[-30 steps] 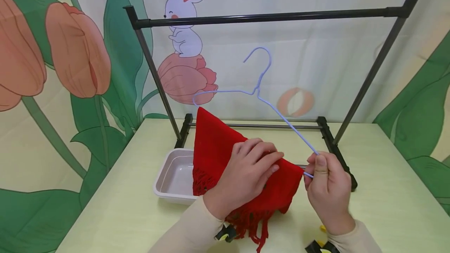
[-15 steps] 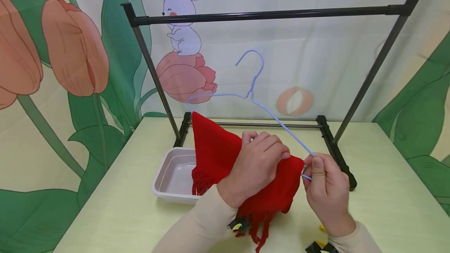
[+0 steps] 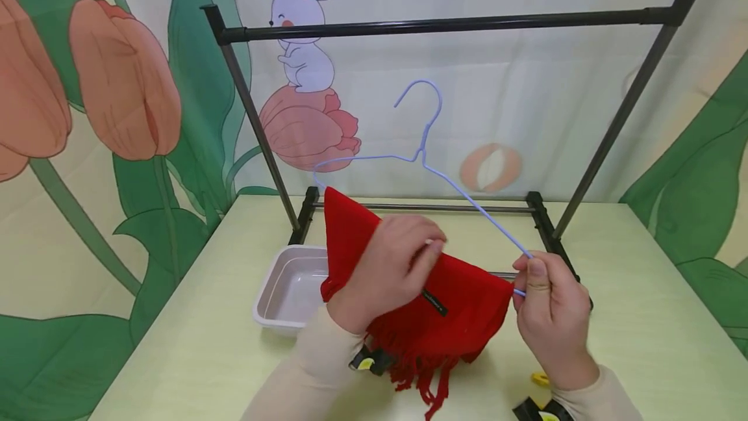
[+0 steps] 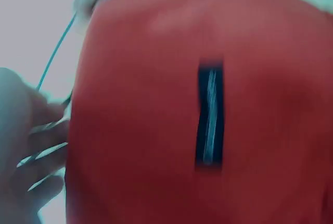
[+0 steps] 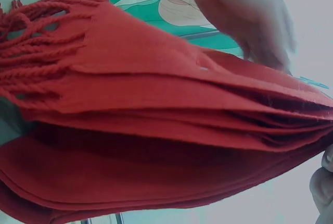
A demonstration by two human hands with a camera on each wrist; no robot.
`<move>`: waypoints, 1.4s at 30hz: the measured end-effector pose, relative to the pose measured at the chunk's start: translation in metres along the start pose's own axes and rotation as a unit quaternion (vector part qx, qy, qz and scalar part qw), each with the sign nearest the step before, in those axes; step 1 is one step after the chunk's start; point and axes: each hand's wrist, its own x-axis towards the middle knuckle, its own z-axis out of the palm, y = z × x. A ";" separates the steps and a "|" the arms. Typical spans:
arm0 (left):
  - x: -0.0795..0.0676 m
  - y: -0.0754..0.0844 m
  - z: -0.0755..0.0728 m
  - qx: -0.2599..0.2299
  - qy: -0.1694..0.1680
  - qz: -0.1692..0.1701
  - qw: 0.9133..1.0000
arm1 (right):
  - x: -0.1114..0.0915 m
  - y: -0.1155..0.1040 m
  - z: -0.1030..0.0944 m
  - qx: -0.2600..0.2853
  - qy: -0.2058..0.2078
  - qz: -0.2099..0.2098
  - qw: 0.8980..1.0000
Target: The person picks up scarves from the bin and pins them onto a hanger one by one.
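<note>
A red fringed scarf [image 3: 467,297] hangs folded over the lower bar of a light-purple clothes hanger [image 3: 450,180], its hook upward. My right hand [image 3: 552,314] pinches the hanger at its lower right corner, beside the scarf's edge. Across the scarf's upper edge lies my left hand [image 3: 391,265], its fingers loosely bent and curving over the top. In the left wrist view, the left fingers [image 4: 44,151] lie along the cloth edge, apart from each other. A dark label [image 4: 210,117] shows on the scarf. The right wrist view shows its stacked folds and twisted fringe [image 5: 47,52].
A black garment rack [image 3: 444,25] stands behind the hanger, its top bar above the hook. Left of the scarf sits a pale plastic tub [image 3: 265,297], partly covered by it. Near the right wrist lies a small yellow object [image 3: 540,379] on the table [image 3: 193,343].
My left hand first shifts right along the scarf, then back left, uncovering the dark label. The hanger dips and swings slightly left, then returns partway right. My right hand keeps its grip.
</note>
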 end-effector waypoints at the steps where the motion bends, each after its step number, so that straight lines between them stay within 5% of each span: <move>1: -0.004 -0.010 -0.005 -0.002 0.051 -0.028 0.998 | 0.000 0.001 0.000 0.001 0.000 0.000 1.000; 3: -0.012 -0.032 -0.017 -0.002 0.134 -0.119 0.984 | 0.001 0.002 -0.001 0.004 0.000 0.000 1.000; 5: -0.020 -0.054 -0.028 -0.011 0.169 -0.236 0.957 | 0.001 0.003 -0.002 0.008 0.000 0.003 1.000; 8: -0.034 -0.083 -0.041 -0.056 0.123 -0.393 0.909 | 0.001 0.003 -0.003 0.016 0.003 0.008 1.000; 10: -0.042 -0.098 -0.044 -0.106 0.067 -0.453 0.883 | 0.001 0.004 -0.004 0.019 0.004 0.012 1.000; 14: -0.052 -0.113 -0.045 -0.200 0.020 -0.493 0.846 | 0.001 0.005 -0.005 0.024 0.005 0.014 1.000; 22: -0.036 -0.103 -0.056 -0.315 0.116 -0.463 0.821 | 0.002 0.010 -0.012 0.016 -0.004 0.000 1.000; 27: -0.036 -0.104 -0.060 -0.309 0.092 -0.463 0.826 | 0.002 0.012 -0.015 0.030 0.005 -0.003 1.000; 33: -0.052 -0.114 -0.064 -0.234 0.038 -0.465 0.853 | 0.002 0.016 -0.014 0.056 0.004 0.000 0.998; 37: -0.044 -0.119 -0.074 -0.161 0.054 -0.437 0.883 | 0.004 0.018 -0.014 0.074 0.005 0.013 0.997; 42: -0.014 -0.118 -0.095 -0.030 0.029 -0.338 0.940 | 0.012 0.022 -0.019 0.102 0.008 0.041 0.994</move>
